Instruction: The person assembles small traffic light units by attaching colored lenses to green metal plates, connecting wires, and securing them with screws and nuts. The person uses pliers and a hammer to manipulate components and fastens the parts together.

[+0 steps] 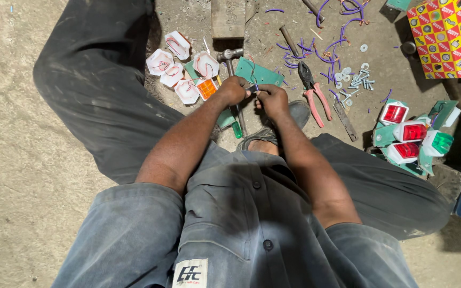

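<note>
Left hand (pixel 234 89) and right hand (pixel 272 100) meet knuckle to knuckle, both pinching a thin purple wire (pixel 255 86) between them, above the concrete floor (pixel 28 160).

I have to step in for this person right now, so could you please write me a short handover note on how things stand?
Left hand and right hand meet over the floor, pinching a thin purple wire between the fingertips.
Beside the left hand: white lamp housings, open side up with wire inside, one with an orange lens; a hammer and green plates.
Beside the right hand: red-handled pliers, loose screws and washers, purple wire offcuts.
Done, by the look: red and green lamps stacked at far right.
Left: the open white housings appear unfinished.
</note>
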The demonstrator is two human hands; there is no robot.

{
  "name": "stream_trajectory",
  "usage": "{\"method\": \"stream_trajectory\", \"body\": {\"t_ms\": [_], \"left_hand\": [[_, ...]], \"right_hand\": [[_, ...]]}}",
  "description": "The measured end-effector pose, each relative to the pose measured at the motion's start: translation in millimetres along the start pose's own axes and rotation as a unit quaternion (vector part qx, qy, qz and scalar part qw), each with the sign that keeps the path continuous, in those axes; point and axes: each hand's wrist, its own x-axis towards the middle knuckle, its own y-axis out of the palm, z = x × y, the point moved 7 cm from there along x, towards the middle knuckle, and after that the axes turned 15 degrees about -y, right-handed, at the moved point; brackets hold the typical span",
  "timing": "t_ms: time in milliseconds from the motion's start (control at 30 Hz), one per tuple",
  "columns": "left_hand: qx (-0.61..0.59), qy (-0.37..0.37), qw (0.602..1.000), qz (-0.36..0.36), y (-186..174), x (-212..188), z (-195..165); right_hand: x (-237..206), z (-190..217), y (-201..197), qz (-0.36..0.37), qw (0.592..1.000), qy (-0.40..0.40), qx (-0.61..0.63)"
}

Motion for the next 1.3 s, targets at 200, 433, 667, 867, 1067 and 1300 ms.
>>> {"method": "stream_trajectory", "body": {"t_ms": [200,433,667,867,1067,1300], "left_hand": [[0.053,0.032,0.998,-0.025,-9,-3,-8],[-0.077,-0.058,0.995,0.034,0,-6,-9],[-0.342,-0.036,0.930,0.132,15,-16,-24],[-0.358,-0.039,0.933,-0.020,15,-3,-24],[-0.216,-0.097,0.949,0.210,42,-4,-5],[-0.240,-0.092,0.953,0.161,29,-15,-5]], "right_hand": [[3,36,3,0.007,0.932,-0.228,-0.280],[4,28,-8,-0.082,0.937,-0.125,-0.314],[-3,23,-10,-0.089,0.926,-0.060,-0.362],[-8,12,4,-0.047,0.993,0.007,-0.104],[-10,4,-6,-0.020,0.993,0.092,0.068],[-8,25,-27,-0.075,0.947,-0.076,-0.304]]}}
